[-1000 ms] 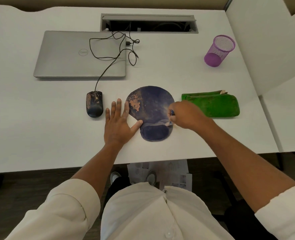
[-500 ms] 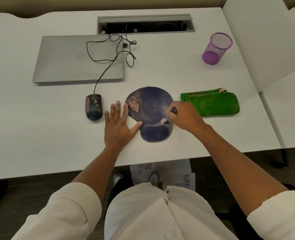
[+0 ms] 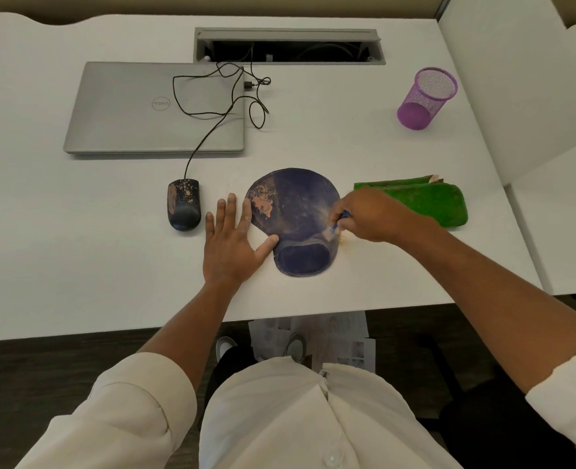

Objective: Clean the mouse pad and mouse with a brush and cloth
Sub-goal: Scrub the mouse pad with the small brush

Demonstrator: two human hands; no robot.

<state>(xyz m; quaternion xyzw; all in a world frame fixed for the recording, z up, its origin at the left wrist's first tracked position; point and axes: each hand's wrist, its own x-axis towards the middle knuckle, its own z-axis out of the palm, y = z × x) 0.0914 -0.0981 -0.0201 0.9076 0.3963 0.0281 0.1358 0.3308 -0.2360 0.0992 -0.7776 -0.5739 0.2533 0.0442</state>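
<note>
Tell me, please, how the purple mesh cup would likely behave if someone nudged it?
The cup is probably light: its walls are see-through mesh and it looks empty. It is taller than its base is wide, so a push near the rim may tip it; once down, it would likely roll.

only readable thing here is the round Dell logo on the lid of the closed silver laptop, seen upside down.

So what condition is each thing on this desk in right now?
Mouse pad: flat on the desk, orange-brown dirt at its upper left.
Mouse: upright, speckled with dirt, untouched.
Brush: gripped, bristles on the pad's right edge.
Right hand: closed on the brush.
Left hand: open, flat, steadying the pad's left edge.
Green cloth: folded, unused.
Laptop: closed.
Purple mesh cup: upright, looks empty.
Swept dust: on the desk beside the pad.
</note>
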